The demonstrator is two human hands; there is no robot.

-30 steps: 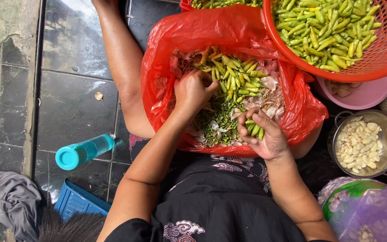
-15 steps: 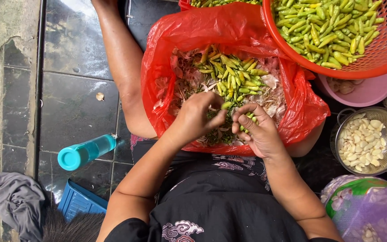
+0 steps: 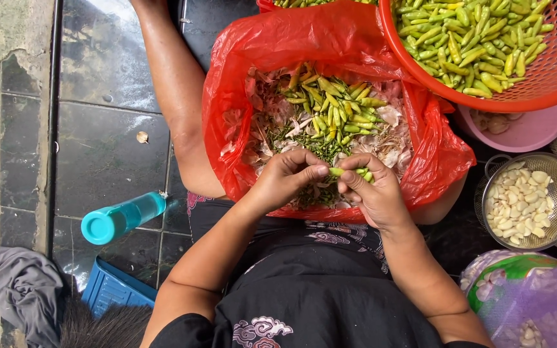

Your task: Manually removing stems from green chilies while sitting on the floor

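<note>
The left hand [image 3: 288,177] and the right hand [image 3: 375,193] meet over the near edge of a red plastic bag [image 3: 272,58], fingertips pressed together on one small green chili [image 3: 338,172]: the left pinches its end between thumb and forefinger, while the right grips the rest and cups a few more chilies [image 3: 362,173] in its curled fingers. Just beyond the hands, inside the bag, lies a heap of green chilies [image 3: 330,106] on top of cut stems and papery pinkish skins [image 3: 262,125]. The bag rests between the person's knees, above a black patterned garment [image 3: 304,303]. At upper right an orange mesh basket [image 3: 549,84] full of green chilies overlaps the bag's rim. To the right sits a metal colander of peeled garlic cloves [image 3: 525,201], with a pink bowl [image 3: 523,129] behind it. On the dark tiled floor to the left lies a teal bottle [image 3: 120,218], near a blue crate [image 3: 114,290] and a grey cloth [image 3: 20,290]
</note>
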